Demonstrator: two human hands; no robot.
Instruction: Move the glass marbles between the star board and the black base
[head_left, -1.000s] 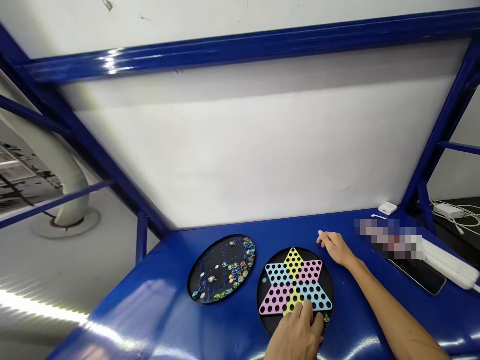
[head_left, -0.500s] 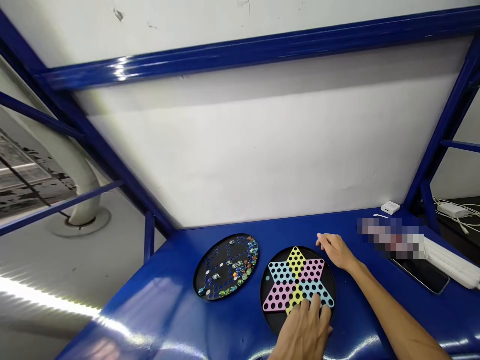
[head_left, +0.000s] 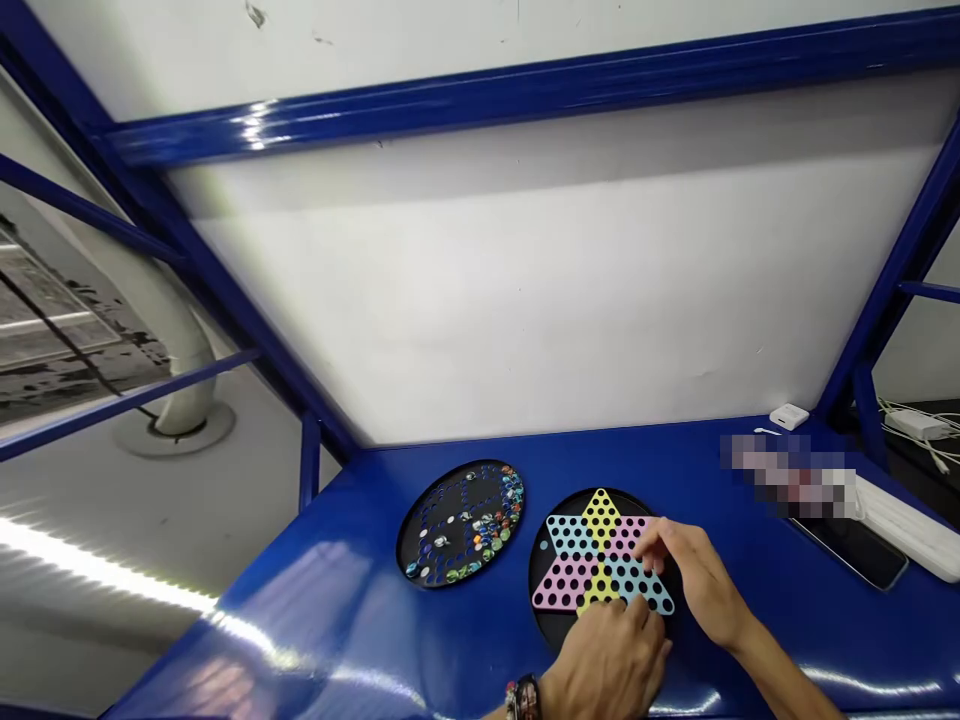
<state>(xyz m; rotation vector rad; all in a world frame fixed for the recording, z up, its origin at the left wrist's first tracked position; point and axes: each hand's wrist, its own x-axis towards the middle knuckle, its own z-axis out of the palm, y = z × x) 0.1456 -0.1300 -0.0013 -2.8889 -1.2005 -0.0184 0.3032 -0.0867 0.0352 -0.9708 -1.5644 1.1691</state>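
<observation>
A round black Chinese checkers board lies on the blue table, its holed star patterned in yellow, pink and light blue. My left hand, with a dark bracelet at the wrist, is over the board's near edge. Its fingers are curled under, hiding the fingertips and anything in them. From the right, my right hand reaches over the pink and light blue points with bent, closed fingers; I cannot make out anything between them. No marbles show in the star's visible holes.
Left of the board lies a second round black tray with many coloured glass marbles. At the right are a phone, a white power strip and a small white box. A blue frame and white wall stand behind.
My right hand has moved left from beside the board to over its right side. My left hand's fingers have curled in at the near edge. The view has shifted slightly.
</observation>
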